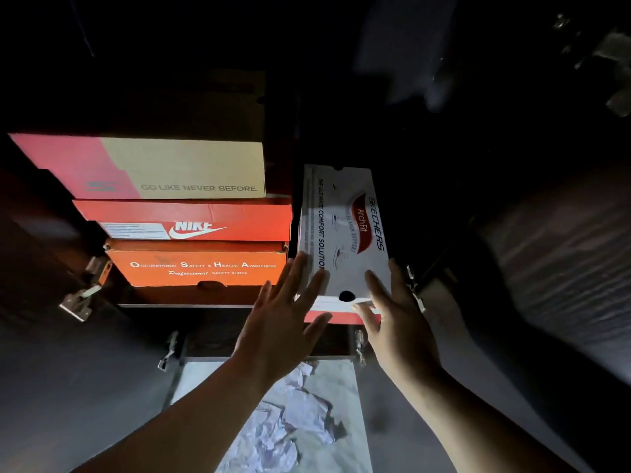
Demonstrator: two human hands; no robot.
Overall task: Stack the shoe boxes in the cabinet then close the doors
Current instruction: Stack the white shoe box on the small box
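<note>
A white Skechers shoe box (pixel 345 230) stands on end on the cabinet shelf (pixel 184 304), to the right of a stack of three boxes. That stack has a pink and tan box (pixel 170 165) on top, a red Nike box (pixel 191 220) in the middle and an orange safety-shoe box (pixel 198 264) at the bottom. My left hand (pixel 283 319) lies flat with straight fingers against the white box's lower left corner. My right hand (pixel 396 319) presses its lower right side, fingers straight, thumb on the front edge.
Both cabinet doors stand open, with metal hinges at the left (pixel 82 295) and right (pixel 415 288). Below the shelf, crumpled white paper (pixel 293 421) lies on a pale marbled floor (pixel 345 397). The surroundings are dark.
</note>
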